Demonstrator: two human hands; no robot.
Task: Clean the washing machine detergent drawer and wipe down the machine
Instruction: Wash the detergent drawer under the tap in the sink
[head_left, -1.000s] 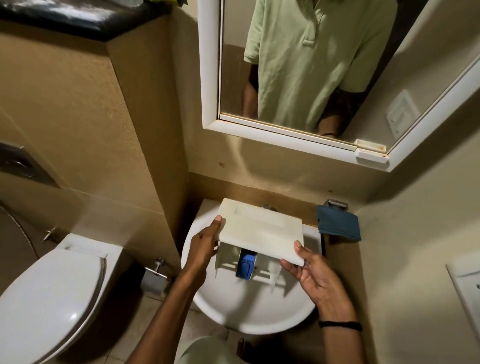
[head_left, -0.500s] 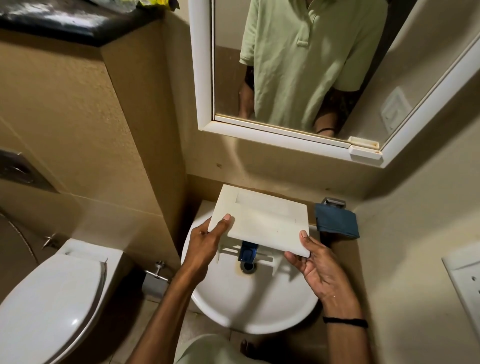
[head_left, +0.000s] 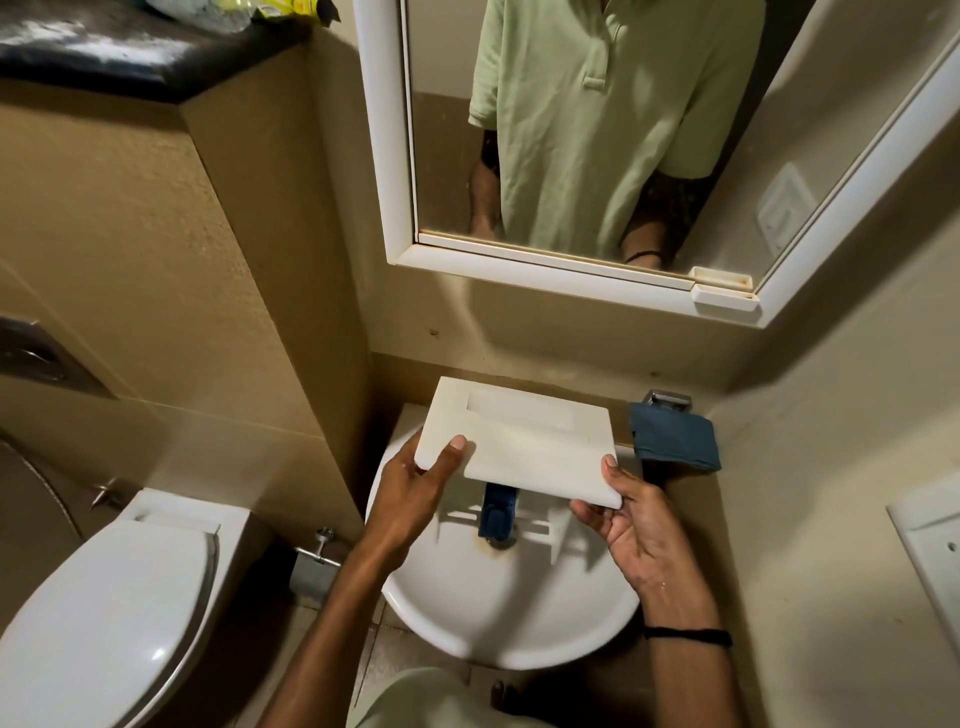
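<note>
Left hand (head_left: 415, 493): gripping the drawer (head_left: 519, 441) at its near-left corner, thumb flat on top of the white front panel, fingers hidden underneath.

Right hand (head_left: 628, 514): gripping the near-right corner, thumb on the panel edge, fingers curled under it. Black wristband (head_left: 685, 634) on that wrist.

Drawer: held in the air between both hands, over the far half of the sink (head_left: 509, 613), not touching it. The front panel faces up toward the camera, its recessed pull along the far edge. The white ribbed body hangs below the panel toward the basin, mostly hidden by the panel. A blue insert (head_left: 498, 512) shows under the panel's near edge, in line with the drain (head_left: 501, 543). Brownish ring around the drain.

Sink: round, white, set against the far wall.

Right of the sink, near the far wall: a dark blue cloth (head_left: 675, 436), folded, just beside the drawer's far-right corner, on a metal fitting.

Above the sink: a white-framed mirror (head_left: 384, 130); it reflects a person's torso in a pale green polo shirt.

Left, well apart from the sink: a white toilet (head_left: 104, 597), lid down. Metal roll holder (head_left: 317, 551) low on the wall between toilet and sink.

Top left: a dark ledge (head_left: 130, 57) with yellow packaging on it, contents unclear.
</note>
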